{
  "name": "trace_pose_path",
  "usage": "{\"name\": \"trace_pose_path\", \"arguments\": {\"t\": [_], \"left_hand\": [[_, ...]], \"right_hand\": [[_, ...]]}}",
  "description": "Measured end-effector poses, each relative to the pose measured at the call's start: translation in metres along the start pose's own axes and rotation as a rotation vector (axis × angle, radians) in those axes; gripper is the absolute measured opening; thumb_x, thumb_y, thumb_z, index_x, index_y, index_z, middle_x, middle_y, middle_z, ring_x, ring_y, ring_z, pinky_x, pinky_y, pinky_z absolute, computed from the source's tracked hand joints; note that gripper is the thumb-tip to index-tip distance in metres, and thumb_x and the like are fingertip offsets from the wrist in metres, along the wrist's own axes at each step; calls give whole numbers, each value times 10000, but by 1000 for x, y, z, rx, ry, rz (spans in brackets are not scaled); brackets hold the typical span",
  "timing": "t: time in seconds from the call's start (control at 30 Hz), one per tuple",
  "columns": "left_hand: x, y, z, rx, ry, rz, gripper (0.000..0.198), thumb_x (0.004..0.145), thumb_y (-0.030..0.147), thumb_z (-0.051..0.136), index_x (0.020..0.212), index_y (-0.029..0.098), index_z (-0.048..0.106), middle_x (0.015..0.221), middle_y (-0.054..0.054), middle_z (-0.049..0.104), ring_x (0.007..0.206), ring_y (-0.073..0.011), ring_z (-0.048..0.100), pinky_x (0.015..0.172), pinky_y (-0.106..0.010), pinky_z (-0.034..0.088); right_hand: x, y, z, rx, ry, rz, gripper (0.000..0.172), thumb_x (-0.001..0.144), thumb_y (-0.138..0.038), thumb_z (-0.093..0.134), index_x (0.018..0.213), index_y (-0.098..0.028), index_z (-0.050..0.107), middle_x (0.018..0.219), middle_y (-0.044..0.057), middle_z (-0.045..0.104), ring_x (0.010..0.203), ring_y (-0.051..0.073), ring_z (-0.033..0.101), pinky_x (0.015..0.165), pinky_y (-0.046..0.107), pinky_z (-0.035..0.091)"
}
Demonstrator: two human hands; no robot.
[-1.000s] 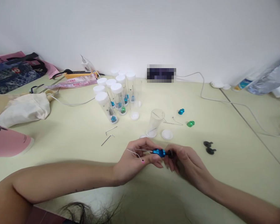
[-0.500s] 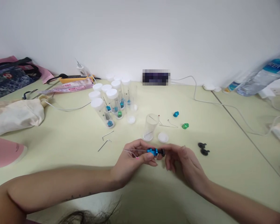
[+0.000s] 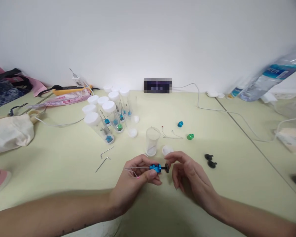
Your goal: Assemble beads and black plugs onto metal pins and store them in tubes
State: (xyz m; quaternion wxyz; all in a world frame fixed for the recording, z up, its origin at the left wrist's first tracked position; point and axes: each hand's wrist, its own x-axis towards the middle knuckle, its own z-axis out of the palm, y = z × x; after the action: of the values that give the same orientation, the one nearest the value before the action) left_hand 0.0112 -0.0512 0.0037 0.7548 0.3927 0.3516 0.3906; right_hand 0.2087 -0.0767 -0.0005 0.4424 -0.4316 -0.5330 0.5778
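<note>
Blue metal piece (image 3: pixel 155 168) pinched in left hand (image 3: pixel 133 185), its black knob (image 3: pixel 167 168) just beside the half-open, empty right hand (image 3: pixel 191 171)

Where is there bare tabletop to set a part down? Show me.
Right side: between the black thumbscrews and the tabletop seam. Left side: between the white cloth pouch and the hex keys. It's crowded around the capped tubes and where the open tube stands near bent wires.

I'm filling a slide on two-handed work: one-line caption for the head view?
Left hand holding a blue part, right hand by its black knob, capped tubes standing farther back.
</note>
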Motion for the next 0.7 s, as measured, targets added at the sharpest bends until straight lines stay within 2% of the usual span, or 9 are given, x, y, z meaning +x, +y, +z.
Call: {"name": "trace_pose_path", "arguments": {"t": [0.1,0.13,0.27,0.3,0.47,0.6,0.7], "left_hand": [[1,0,1,8,-1,-7,114,777,209,730,855,156,666,759,2,699,665,-106,674,674,-222,559],[1,1,1,10,2,-7,114,776,210,731,851,156,664,753,3,698,661,-105,673,670,-218,555],[2,2,2,20,20,-5,130,773,223,735,855,154,661,745,1,692,672,-112,676,672,-217,548],[2,3,2,20,23,-3,136,771,225,737,856,152,661,753,-1,692,675,-115,678,677,-222,549],[1,2,2,15,20,1,136,763,209,744,857,147,668,772,-9,702,675,-117,681,681,-228,554],[1,2,2,1,17,5,139,766,207,741,872,149,673,747,-8,706,683,-115,679,684,-226,557],[1,4,3,-15,6,0,125,769,199,737,864,144,676,723,-11,707,671,-111,675,672,-218,555]], "right_hand": [[-1,-1,0,-26,-50,16,512,984,-550,263,1059,-175,604,570,-16,519,486,107,424,471,229,326],[-1,-1,-1,-26,-56,16,522,982,-555,260,1060,-171,606,579,-13,521,487,108,425,471,230,328],[-1,-1,-1,13,-29,5,471,978,-547,296,1198,-208,538,857,33,599,521,97,472,477,233,363],[-1,0,-1,16,-29,5,463,978,-545,301,1208,-214,529,870,33,599,523,96,472,481,233,365],[-2,1,-3,-27,-68,20,513,978,-559,268,1085,-175,591,581,-13,513,509,120,428,492,239,342],[-2,2,-3,10,-33,16,473,970,-561,307,1184,-208,538,791,24,596,529,107,456,489,236,350],[-2,2,-2,-3,-48,29,472,971,-561,293,1124,-199,555,686,6,564,508,113,435,473,234,328]]}}
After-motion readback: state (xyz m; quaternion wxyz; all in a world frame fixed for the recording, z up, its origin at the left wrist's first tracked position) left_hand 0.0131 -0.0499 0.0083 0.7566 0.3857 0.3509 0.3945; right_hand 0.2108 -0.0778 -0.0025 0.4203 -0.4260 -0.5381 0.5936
